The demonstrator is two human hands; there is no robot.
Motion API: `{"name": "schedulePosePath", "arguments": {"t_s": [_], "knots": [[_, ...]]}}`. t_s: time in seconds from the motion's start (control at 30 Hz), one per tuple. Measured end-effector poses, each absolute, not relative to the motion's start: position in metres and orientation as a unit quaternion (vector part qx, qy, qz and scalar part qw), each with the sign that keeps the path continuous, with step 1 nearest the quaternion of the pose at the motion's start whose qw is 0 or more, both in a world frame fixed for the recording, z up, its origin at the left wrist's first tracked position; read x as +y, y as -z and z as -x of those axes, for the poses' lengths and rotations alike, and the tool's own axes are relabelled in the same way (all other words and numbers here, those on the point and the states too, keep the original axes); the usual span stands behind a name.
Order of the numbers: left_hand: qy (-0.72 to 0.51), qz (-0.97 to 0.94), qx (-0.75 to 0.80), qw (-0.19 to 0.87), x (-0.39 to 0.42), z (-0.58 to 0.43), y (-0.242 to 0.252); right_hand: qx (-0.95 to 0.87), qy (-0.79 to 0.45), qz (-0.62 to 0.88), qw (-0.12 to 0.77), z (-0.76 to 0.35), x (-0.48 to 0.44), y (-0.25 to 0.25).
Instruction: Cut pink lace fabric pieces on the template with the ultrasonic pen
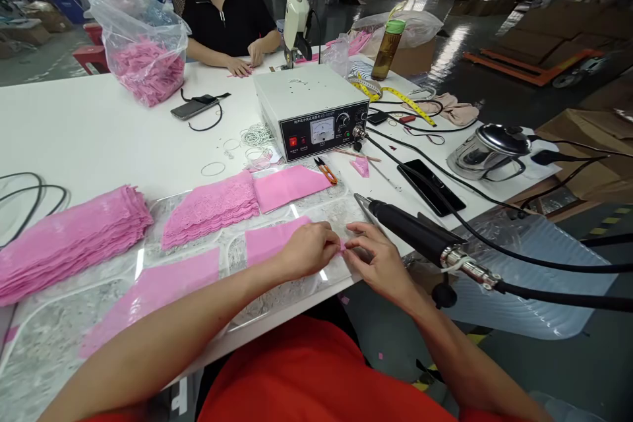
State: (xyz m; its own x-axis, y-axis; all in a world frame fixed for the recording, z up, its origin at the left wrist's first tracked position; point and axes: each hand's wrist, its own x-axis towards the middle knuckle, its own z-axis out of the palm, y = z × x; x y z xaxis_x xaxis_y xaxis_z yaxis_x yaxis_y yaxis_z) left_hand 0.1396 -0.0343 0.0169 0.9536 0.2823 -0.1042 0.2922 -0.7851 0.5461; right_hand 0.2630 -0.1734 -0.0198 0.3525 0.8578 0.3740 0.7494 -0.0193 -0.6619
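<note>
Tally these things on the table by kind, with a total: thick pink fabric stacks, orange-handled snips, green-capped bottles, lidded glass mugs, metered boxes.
Thick pink fabric stacks: 2 (left stack, middle stack)
Orange-handled snips: 1
Green-capped bottle: 1
Lidded glass mug: 1
Metered box: 1
Total: 6

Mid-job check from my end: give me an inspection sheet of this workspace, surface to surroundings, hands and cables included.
Surface: white table; patterned mat along its near edge.
Work pieces: large pink stack at left, smaller pink stack, flat pink piece beside it.
Clutter: orange-handled snips, green-capped bottle, yellow tape measure, black phone, lidded mug.
Hands: left hand and right hand close together at a bit of pink material; exact grip unclear. Black hand tool near the right hand.
Cables: black cable runs from the control box, crossing the phone in view.
Surroundings: person across the table; orange pallet truck at far right.
</note>
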Motion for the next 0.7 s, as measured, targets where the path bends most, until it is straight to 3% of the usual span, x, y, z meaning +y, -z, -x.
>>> {"name": "schedulePosePath", "arguments": {"t_s": [0.7], "knots": [[-0.004, -0.917, 0.199, 0.345, -0.0341, -0.1397, -0.0202, -0.539, -0.073, 0.714, 0.440, -0.2597, -0.1710, 0.0267]]}}
